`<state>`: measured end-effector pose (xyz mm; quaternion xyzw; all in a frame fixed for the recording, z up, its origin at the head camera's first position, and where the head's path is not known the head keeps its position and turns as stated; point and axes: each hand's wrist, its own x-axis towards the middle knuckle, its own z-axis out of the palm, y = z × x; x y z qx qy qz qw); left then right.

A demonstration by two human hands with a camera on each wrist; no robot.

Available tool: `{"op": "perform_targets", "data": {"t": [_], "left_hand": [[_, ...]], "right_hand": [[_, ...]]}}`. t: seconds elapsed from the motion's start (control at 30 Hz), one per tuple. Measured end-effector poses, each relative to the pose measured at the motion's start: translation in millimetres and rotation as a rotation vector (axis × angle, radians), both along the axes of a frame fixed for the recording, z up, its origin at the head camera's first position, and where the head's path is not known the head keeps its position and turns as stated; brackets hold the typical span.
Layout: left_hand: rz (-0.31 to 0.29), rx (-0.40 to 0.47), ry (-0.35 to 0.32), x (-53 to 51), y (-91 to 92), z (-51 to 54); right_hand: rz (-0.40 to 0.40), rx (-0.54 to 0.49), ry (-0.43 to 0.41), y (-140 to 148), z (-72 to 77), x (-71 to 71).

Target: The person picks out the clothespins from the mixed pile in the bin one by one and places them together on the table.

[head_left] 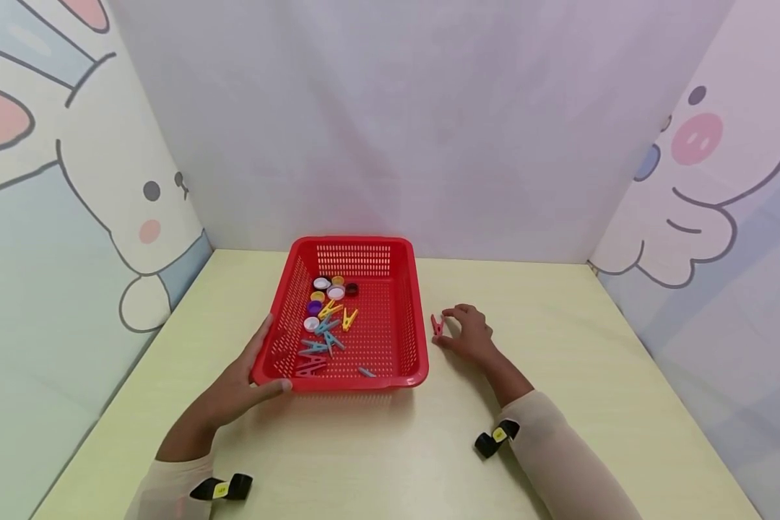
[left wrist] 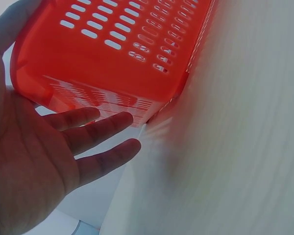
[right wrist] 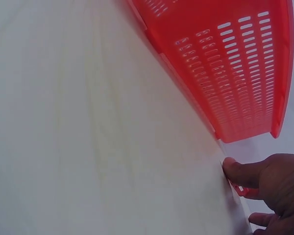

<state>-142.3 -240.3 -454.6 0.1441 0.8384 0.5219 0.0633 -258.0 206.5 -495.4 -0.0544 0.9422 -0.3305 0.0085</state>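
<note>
A red plastic basket (head_left: 418, 310) stands on the table. My left hand (head_left: 234, 390) is at its near left corner, the thumb over the front rim and the other fingers along the outside. In the left wrist view those fingers (left wrist: 100, 132) are fairly straight and spread. Right of the basket, my right hand (head_left: 473, 336) pinches a red clothespin (head_left: 437, 326) between thumb and index finger, low at the table. The right wrist view shows this clothespin (right wrist: 241, 190) partly hidden by the thumb. Inside the basket lie yellow clothespins (head_left: 349, 319), blue clothespins (head_left: 314, 347) and pink clothespins (head_left: 310, 368).
Several bottle caps, among them a purple cap (head_left: 314, 308) and a dark cap (head_left: 352, 289), lie in the basket's left and back part. A small blue-grey piece (head_left: 367, 372) sits near its front. The pale wooden table (head_left: 526, 289) meets a plain back wall (head_left: 429, 144).
</note>
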Motion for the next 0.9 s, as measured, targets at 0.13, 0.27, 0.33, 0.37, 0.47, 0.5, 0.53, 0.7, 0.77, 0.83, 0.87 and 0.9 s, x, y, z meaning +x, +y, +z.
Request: {"op": "perform_targets", "data": {"t": [0.13, 0.27, 0.33, 0.37, 0.47, 0.5, 0.53, 0.7, 0.77, 0.83, 0.87, 0.9], "left_hand": [[0.001, -0.011, 0.003, 0.2, 0.2, 1.2], [0.01, -0.028, -0.001, 0.5, 0.5, 2.0], [0.01, -0.024, -0.001, 0.5, 0.7, 2.7], [0.008, -0.022, -0.001, 0.4, 0.6, 3.0], [0.003, -0.017, -0.001, 0.5, 0.7, 4.2], [0.005, -0.017, -0.003, 0.5, 0.7, 3.7], [0.006, -0.018, -0.005, 0.4, 0.6, 3.2], [0.012, -0.02, -0.004, 0.0, 0.2, 1.0], [0.013, -0.017, -0.004, -0.1, 0.4, 1.4], [0.012, -0.016, -0.005, 0.1, 0.5, 1.5], [0.015, -0.013, -0.008, 0.1, 0.8, 1.2], [0.014, -0.013, -0.009, 0.3, 0.9, 1.3]], "right_hand": [[0.009, -0.014, 0.009, 0.5, -1.7, -0.1], [0.008, -0.021, 0.026, 0.5, -4.1, -1.5], [0.001, -0.016, 0.039, 0.4, -6.0, -2.7], [-0.004, -0.016, 0.043, 0.3, -6.6, -3.2], [-0.01, -0.009, 0.054, 0.1, -8.3, -4.2], [-0.011, -0.008, 0.054, -0.2, -8.1, -4.1], [-0.012, -0.008, 0.051, -0.6, -7.6, -3.7], [-0.016, -0.004, 0.036, -2.2, -4.2, -1.8], [-0.018, -0.009, 0.035, -2.5, -3.5, -1.4], [-0.02, -0.011, 0.035, -2.9, -3.2, -1.1], [-0.02, -0.008, 0.036, -2.9, -3.6, -1.1], [-0.02, -0.004, 0.036, -3.0, -4.1, -1.2]]}}
